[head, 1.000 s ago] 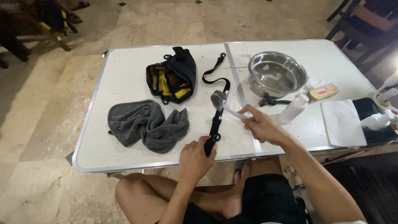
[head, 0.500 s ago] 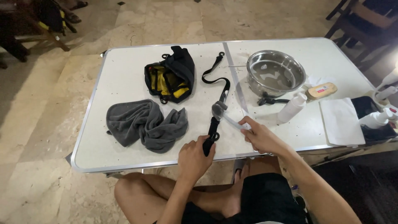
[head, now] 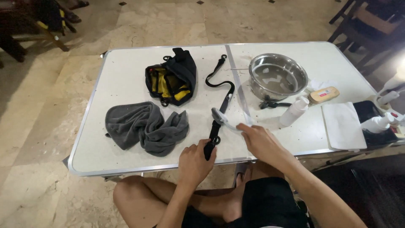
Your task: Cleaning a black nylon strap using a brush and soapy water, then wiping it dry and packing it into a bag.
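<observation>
From the head camera, a white folding surface [head: 126,76] with a metal rim and a seam down its middle stands on a pale tiled floor. A long black webbing strap [head: 219,107] runs down it from near the middle toward the near edge, flat and narrow, with a clip at its far end. The left hand [head: 195,162] is closed around the strap's near end, at the surface's near edge, grip clamped on the strap. The right hand [head: 260,141] pinches a small white brush [head: 223,118] with a slim handle, its head resting on the strap about midway along; this grip is closed on the brush handle.

To the left of the strap lies a crumpled grey towel [head: 145,128], soft and fleecy. Beyond it sits a black pouch [head: 173,78] with a yellow lining, open and slumped. To the right of the seam stands a round steel bowl [head: 277,76], shiny, with what looks like water inside. Near the bowl lie a small white squeeze bottle [head: 294,112] on its side, a tan block [head: 322,95], and a folded white cloth [head: 342,126]
</observation>
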